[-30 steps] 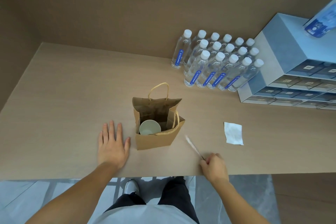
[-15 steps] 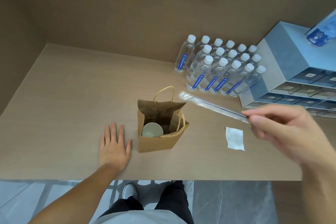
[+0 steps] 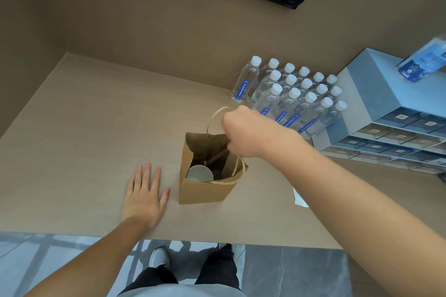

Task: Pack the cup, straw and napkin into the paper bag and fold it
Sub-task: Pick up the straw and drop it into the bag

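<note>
Right hand (image 3: 243, 134) fisted over the open paper bag (image 3: 205, 190), grip contents hidden; cup (image 3: 199, 173) below its fingers; left hand (image 3: 142, 196) flat, fingers spread, beside the bag

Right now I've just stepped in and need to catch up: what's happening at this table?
A person is packing a paper bag that stands open on the table. The cup is already inside. The right hand is over the bag's mouth, apparently lowering the straw in. The left hand lies flat on the table beside the bag, not touching it. The napkin is not packed yet; it lies on the table, mostly hidden by the right arm.
</note>
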`<state>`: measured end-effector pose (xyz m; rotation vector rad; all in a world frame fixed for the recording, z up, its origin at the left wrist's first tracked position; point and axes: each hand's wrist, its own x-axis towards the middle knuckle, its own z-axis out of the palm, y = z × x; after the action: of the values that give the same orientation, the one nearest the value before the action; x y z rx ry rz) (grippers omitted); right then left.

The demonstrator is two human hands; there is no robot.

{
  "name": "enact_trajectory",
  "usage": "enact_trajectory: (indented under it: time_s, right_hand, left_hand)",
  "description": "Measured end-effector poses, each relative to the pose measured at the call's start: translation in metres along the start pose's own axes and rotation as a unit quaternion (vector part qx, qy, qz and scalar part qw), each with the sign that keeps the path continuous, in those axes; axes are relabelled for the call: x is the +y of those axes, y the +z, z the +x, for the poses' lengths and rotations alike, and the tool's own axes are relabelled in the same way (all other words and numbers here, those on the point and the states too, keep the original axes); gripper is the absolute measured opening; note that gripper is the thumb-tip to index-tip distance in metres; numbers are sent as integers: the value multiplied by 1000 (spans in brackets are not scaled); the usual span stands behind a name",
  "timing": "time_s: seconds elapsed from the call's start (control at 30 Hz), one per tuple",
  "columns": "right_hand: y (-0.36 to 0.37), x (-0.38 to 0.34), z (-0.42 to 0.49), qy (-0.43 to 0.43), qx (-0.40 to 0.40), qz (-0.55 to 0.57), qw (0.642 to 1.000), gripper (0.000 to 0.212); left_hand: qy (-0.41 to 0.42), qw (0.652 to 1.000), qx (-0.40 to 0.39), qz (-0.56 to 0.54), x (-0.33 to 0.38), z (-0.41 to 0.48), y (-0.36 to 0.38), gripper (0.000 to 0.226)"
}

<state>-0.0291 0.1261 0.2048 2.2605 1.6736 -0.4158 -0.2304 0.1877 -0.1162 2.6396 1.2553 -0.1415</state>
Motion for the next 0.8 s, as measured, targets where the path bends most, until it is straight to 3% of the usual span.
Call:
enact_trajectory:
  time_s: [0.23, 0.37, 0.43, 0.53, 0.67, 0.8]
  right_hand:
    - [19, -14, 0, -3, 69, 0, 998, 10]
    - [26, 3, -8, -9, 147, 117, 982, 14]
    - [30, 27, -20, 45, 202, 219, 953, 15]
    - [72, 85, -31, 198, 256, 329, 887, 15]
    - [181, 152, -36, 393, 160, 360, 831, 23]
    - [267, 178, -53, 482, 95, 367, 790, 37]
  left_hand:
    - [2, 1000, 14, -8, -1, -2, 1, 70]
    - [-3, 1000, 4, -7, -2, -2, 1, 70]
    - [-9, 1000, -2, -11, 1, -1, -1, 70]
    - [-39, 999, -10, -27, 15, -2, -1, 69]
    - [-59, 997, -8, -40, 32, -4, 3, 71]
    - [-60, 998, 11, -35, 35, -5, 7, 71]
